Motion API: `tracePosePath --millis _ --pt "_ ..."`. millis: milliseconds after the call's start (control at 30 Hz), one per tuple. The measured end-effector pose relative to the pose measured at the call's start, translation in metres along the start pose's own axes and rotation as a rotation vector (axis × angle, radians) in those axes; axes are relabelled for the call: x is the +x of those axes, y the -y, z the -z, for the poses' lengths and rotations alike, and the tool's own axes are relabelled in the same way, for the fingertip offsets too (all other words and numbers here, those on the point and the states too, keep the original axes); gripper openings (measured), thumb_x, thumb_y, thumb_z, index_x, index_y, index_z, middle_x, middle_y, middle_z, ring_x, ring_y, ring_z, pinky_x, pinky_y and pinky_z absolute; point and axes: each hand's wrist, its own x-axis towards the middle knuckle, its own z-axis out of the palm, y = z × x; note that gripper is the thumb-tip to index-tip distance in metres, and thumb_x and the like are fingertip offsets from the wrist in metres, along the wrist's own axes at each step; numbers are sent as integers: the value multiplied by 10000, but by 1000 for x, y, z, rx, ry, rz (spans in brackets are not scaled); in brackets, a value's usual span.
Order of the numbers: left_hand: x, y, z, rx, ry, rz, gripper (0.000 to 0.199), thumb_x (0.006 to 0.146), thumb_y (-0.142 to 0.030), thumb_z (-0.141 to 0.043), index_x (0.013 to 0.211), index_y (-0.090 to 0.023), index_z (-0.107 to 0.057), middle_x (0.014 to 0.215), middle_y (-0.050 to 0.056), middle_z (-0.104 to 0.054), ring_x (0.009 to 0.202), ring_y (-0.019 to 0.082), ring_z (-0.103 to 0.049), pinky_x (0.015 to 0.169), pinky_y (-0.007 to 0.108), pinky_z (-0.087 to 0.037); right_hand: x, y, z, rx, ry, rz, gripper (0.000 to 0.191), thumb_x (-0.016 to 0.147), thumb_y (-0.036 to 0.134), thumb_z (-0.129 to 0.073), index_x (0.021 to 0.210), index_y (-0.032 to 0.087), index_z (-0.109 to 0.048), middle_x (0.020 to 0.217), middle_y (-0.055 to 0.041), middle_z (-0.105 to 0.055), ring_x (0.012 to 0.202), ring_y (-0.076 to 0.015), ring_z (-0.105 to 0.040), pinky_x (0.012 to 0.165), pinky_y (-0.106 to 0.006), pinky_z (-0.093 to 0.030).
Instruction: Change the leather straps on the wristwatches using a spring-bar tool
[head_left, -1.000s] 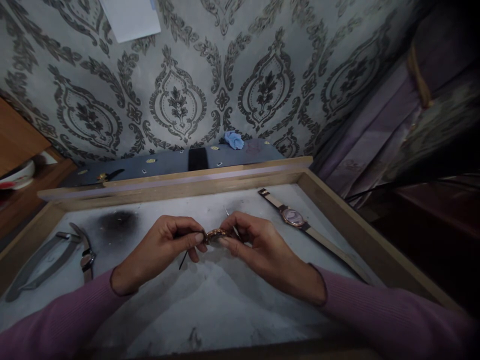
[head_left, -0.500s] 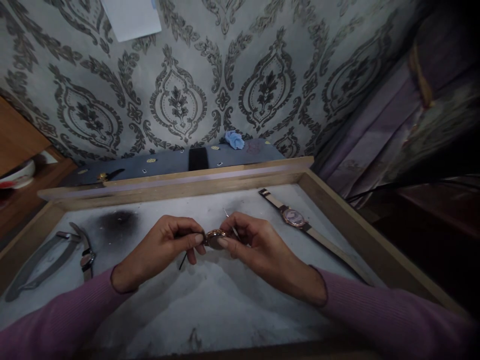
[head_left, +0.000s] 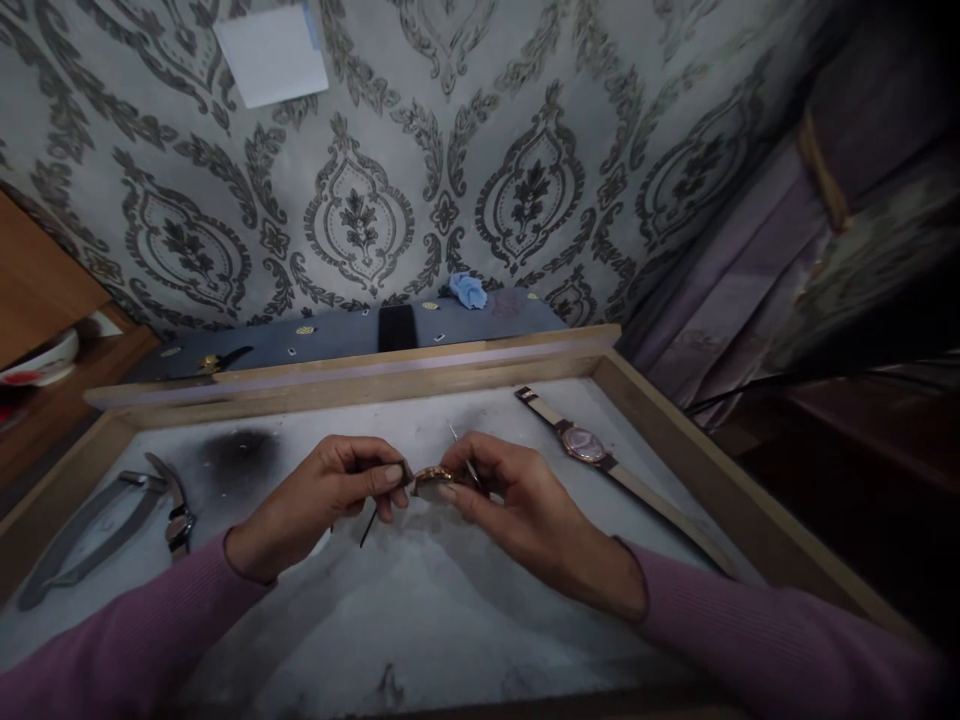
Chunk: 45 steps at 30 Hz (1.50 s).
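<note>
My right hand [head_left: 517, 500] pinches a round, gold-rimmed watch case [head_left: 433, 480] between thumb and fingers. A thin metal tool [head_left: 474, 472] is also tucked in that hand, its tip pointing up and away. My left hand [head_left: 337, 490] is closed on a dark strap piece [head_left: 406, 472] at the left side of the case. Below the left fingers a thin dark strip [head_left: 367, 527] sticks out. Both hands are over the white surface of a wooden-rimmed tray [head_left: 352, 378]. Whether strap and case touch is hard to tell.
A watch with a long strap [head_left: 585, 445] lies at the tray's right. Grey-handled pliers [head_left: 97, 530] and a smaller watch [head_left: 178, 525] lie at the left. Behind the rim, a blue crumpled cloth [head_left: 469, 290] and a black item [head_left: 397, 329] rest on a patterned blue surface.
The strap piece in my left hand has shifted slightly from the watch case, and the case has tilted a little in my right hand. The camera view has moved slightly.
</note>
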Motion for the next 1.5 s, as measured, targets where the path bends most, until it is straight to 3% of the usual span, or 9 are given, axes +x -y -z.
tracePosePath --millis 233,633,1100,1500 --pt "-4 -3 -1 -30 -19 -39 185 776 -327 -686 769 -142 -682 692 26 -680 542 78 -534 473 204 -252 -1 7 0 32 -61 23 120 832 274 -609 778 174 -569 649 25 -508 584 -112 -434 517 -245 -348" --pt "-6 -2 1 -86 -55 -99 285 759 -368 -714 918 -173 -579 686 10 -704 515 96 -582 490 206 -280 -3 9 -7 247 -51 -118 265 799 417 -656 775 177 -547 680 2 -559 601 -124 -474 533 -248 -387" --pt "-10 -4 7 -72 -106 -71 240 743 -354 -711 851 -167 -606 666 10 -703 481 87 -574 455 192 -250 4 21 -10 129 -15 -109 148 817 302 -626 772 178 -559 659 21 -544 581 -109 -456 526 -247 -367" --pt "-14 -15 7 38 -102 -196 152 774 -300 -678 824 -168 -620 671 0 -706 524 114 -623 567 235 -463 7 23 -11 66 -28 -60 146 824 285 -629 744 179 -569 632 29 -521 573 -110 -447 520 -250 -361"
